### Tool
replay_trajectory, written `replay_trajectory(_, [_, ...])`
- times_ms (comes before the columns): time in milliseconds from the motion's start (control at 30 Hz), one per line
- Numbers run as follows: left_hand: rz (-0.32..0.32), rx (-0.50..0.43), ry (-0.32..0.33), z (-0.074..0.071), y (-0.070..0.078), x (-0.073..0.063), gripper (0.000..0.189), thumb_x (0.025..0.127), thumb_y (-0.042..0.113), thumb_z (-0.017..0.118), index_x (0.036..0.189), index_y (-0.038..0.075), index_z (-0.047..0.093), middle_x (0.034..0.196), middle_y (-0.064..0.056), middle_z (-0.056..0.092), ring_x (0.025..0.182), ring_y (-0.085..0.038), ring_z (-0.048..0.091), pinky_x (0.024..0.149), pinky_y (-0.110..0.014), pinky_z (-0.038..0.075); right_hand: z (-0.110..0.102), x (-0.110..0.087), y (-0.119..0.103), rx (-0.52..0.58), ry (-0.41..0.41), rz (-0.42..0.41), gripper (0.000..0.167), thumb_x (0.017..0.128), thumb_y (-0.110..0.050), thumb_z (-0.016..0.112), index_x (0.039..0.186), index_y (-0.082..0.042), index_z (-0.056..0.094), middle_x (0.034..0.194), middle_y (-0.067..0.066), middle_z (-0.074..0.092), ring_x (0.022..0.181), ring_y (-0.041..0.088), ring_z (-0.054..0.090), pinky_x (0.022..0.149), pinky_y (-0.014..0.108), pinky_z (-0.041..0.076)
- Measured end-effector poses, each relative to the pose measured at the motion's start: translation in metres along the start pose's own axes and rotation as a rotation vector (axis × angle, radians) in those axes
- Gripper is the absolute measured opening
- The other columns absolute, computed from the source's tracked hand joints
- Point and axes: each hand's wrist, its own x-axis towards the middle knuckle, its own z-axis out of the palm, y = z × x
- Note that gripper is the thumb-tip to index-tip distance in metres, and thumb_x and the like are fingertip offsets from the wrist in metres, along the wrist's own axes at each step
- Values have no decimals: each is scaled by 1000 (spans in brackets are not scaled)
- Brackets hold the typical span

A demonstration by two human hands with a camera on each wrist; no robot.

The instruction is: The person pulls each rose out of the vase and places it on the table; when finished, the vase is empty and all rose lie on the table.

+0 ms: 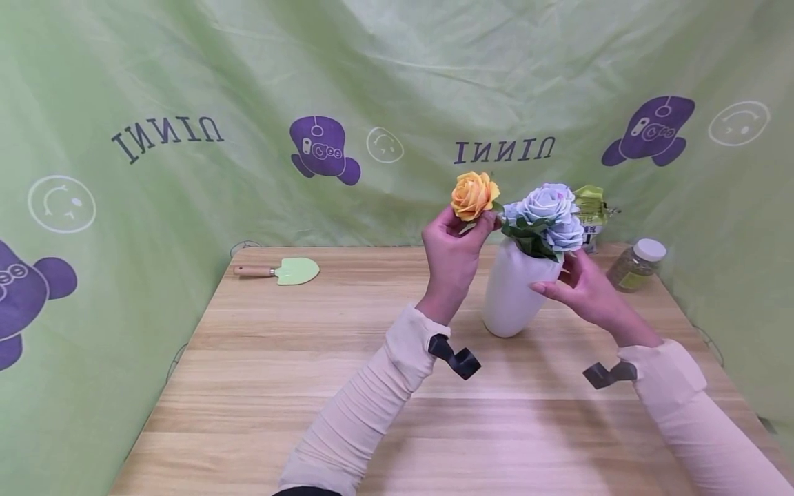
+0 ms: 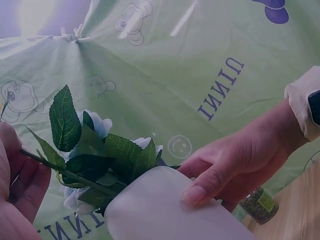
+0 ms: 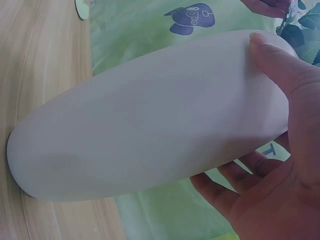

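Observation:
An orange artificial rose (image 1: 474, 196) is pinched by its stem in my left hand (image 1: 451, 251), just left of the vase mouth. In the left wrist view its green stem (image 2: 75, 176) runs from the fingers to the mouth of the white vase (image 1: 511, 293). Pale blue roses (image 1: 548, 207) with dark green leaves (image 2: 65, 119) fill the mouth. My right hand (image 1: 586, 289) grips the vase's upper right side, thumb in front and fingers round the back. The vase leans, its base on the table in the right wrist view.
Behind the vase stands a green-topped package (image 1: 591, 207). A clear jar with a white lid (image 1: 649, 250) stands at the table's right rear. A small trowel (image 1: 298, 271) with a wooden handle lies at the back left. Green printed cloth (image 1: 397, 83) hangs round the wooden table (image 1: 298, 386).

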Motion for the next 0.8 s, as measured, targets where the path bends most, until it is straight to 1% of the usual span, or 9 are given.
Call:
replay_trajectory(100, [8, 7, -2, -1, 2, 0, 34, 86, -3, 75, 118, -9, 67, 109, -27, 71, 88, -22, 76, 86, -33, 64, 0, 0, 0, -1, 2, 6, 93, 90, -9, 74, 160, -23, 16, 154, 23, 37, 129, 35, 51, 88, 4, 50])
replay_trajectory(167, [17, 5, -2, -2, 3, -1, 33, 85, -3, 74, 117, -10, 67, 108, -29, 70, 87, -19, 75, 85, -34, 64, 0, -1, 0, -1, 3, 7, 93, 90, -9, 74, 160, -23, 16, 154, 23, 38, 129, 29, 52, 88, 3, 50])
replay_trajectory(333, [31, -11, -13, -3, 6, -2, 33, 85, -4, 74, 117, -11, 66, 108, -30, 70, 85, -18, 75, 86, -35, 64, 0, -2, 1, 11, 6, 16, 90, 91, -10, 74, 160, -19, 17, 152, 25, 38, 121, 4, 52, 87, 4, 51])
replay_trajectory(400, [29, -16, -21, -3, 7, -3, 34, 86, -4, 74, 118, -10, 66, 108, -31, 70, 85, -18, 76, 86, -36, 64, 0, -2, 1, 9, 8, 22, 87, 91, -10, 73, 159, -16, 18, 151, 27, 39, 118, 1, 53, 86, 4, 52])
replay_trajectory(467, [31, -12, -27, -4, 7, -4, 34, 86, -4, 73, 119, -10, 65, 109, -31, 70, 84, -18, 76, 87, -36, 64, 1, -2, 2, 7, 5, 25, 86, 93, -10, 71, 159, -14, 17, 151, 28, 40, 121, 12, 56, 86, 5, 52])
replay_trajectory(533, [35, -4, -29, -4, 8, -4, 35, 86, -3, 74, 120, -9, 65, 110, -31, 70, 84, -18, 76, 87, -36, 63, 1, -1, 2, -1, -6, 24, 85, 94, -11, 69, 160, -11, 15, 151, 31, 39, 125, 30, 57, 86, 4, 52])
replay_trajectory(600, [41, 4, -27, -4, 9, -4, 35, 86, -2, 74, 120, -9, 65, 111, -30, 70, 85, -18, 76, 87, -35, 63, 1, -1, 3, -9, -17, 23, 83, 96, -12, 67, 160, -9, 14, 151, 33, 38, 128, 47, 52, 86, 3, 50])
replay_trajectory(700, [48, 14, -29, -4, 9, -5, 35, 86, -2, 74, 120, -8, 65, 111, -29, 70, 86, -19, 76, 87, -35, 64, 0, -1, 3, -11, -22, 18, 77, 100, -13, 61, 159, -4, 13, 152, 36, 36, 132, 56, 44, 87, 0, 46])
replay_trajectory(800, [45, 11, -34, -3, 8, -5, 34, 87, -3, 73, 119, -9, 65, 111, -29, 70, 86, -19, 76, 86, -35, 64, -1, -3, 2, 1, -11, 16, 72, 103, -15, 54, 160, -4, 10, 156, 35, 30, 136, 57, 37, 88, -3, 42])
